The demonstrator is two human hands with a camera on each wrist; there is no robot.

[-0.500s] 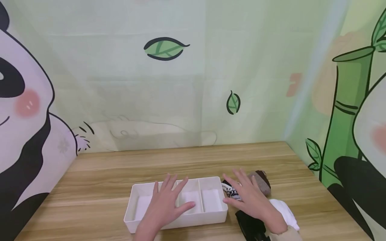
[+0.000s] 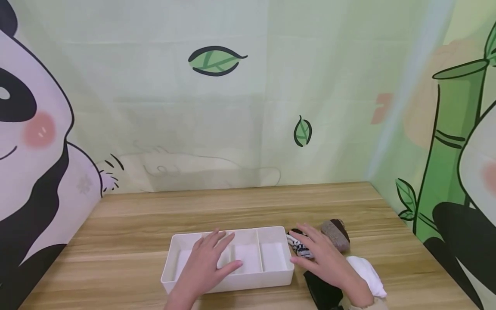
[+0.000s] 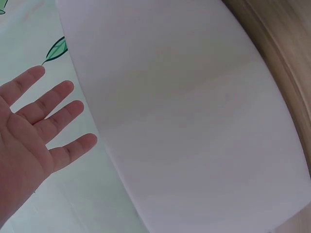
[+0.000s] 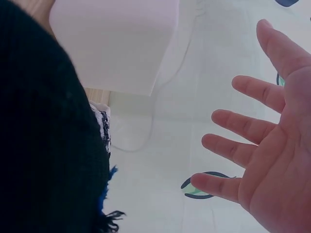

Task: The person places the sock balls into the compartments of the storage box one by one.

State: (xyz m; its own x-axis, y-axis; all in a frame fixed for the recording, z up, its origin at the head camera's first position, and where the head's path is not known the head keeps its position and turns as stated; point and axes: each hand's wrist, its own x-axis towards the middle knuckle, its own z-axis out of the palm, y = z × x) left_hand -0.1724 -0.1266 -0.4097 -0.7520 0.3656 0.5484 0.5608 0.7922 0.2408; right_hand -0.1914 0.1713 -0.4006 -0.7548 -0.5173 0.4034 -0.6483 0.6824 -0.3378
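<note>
A long white box [image 2: 248, 282] with dividers forming compartments stands on the table. Over its left part is my left hand [image 2: 203, 265], fingers spread and holding nothing; the left wrist view shows its palm beside the box wall [image 3: 184, 116]. My right hand [image 2: 327, 262], also spread and holding nothing, hovers by the box's right end. Around it lie folded, sock-like cloth bundles: a black-and-white patterned one [image 2: 300, 249] partly behind the fingers, a grey-brown one [image 2: 336, 236], a white one [image 2: 366, 274] and a black one [image 2: 323, 290]. Dark fabric [image 4: 48, 126] fills the right wrist view's left side.
The wood-grain table [image 2: 128, 215] runs back to a pale green cloth backdrop [image 2: 155, 107]. Printed pandas and bamboo [image 2: 451, 142] cover the side cloths.
The fingers of both hands have relaxed and bent a little, and the left hand has shifted slightly down and left. The head view has tilted slightly. Box and bundles stay in place.
</note>
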